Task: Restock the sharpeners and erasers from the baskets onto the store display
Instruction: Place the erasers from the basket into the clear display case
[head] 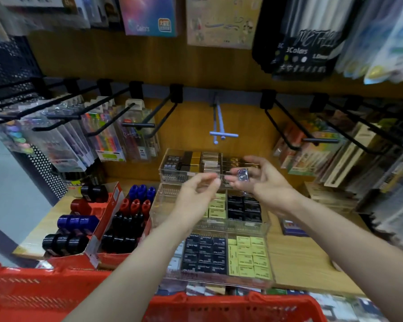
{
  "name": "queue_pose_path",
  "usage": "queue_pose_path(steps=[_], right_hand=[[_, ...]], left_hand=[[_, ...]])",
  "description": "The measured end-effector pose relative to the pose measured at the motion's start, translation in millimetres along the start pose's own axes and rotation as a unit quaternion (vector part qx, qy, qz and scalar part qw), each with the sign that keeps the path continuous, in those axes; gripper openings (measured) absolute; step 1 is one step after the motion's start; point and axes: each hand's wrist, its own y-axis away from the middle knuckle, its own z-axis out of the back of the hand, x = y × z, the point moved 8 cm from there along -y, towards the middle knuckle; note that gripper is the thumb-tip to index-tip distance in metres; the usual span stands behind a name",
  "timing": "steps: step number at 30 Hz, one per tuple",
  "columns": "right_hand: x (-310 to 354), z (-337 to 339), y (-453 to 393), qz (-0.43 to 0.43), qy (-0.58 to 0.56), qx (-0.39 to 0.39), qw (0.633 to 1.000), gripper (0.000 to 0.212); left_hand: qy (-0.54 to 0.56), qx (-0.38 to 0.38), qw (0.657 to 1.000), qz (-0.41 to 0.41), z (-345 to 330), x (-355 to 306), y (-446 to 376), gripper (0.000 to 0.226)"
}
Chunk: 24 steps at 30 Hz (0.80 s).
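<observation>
From my head camera, I judge I am mid-restock: a small wrapped eraser [242, 175] lies in my right hand [256, 180], its fingers loosely curled round it, above the clear display trays [163, 201]. My left hand [196, 194] reaches toward it, fingers relaxed, holding nothing. Next I should set it into its matching compartment. The red baskets [33, 291] sit below my arms.

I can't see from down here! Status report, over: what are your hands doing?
Right hand cupping a small wrapped eraser. Left hand empty, fingers reaching toward it. Both above the clear display trays. Nothing blocking. Over.
</observation>
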Motion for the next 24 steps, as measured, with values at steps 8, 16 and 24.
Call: queue_pose_path(steps=[8, 16, 24], right_hand=[[2.1, -2.3, 49.2, -0.04, -0.011, 0.11, 0.993, 0.073], [5.8, 10.9, 58.8, 0.032, 0.133, 0.049, 0.989, 0.061], [21.0, 11.3, 58.4, 0.212, 0.26, -0.053, 0.94, 0.031]], left_hand=[[-0.067, 0.053, 0.995, -0.048, -23.5, -29.7, 28.5, 0.019], [0.051, 0.033, 0.995, 0.074, -16.4, -16.3, 32.0, 0.017], [0.113, 0.0, 0.987, 0.117, -14.6, -5.4, 20.2, 0.018]])
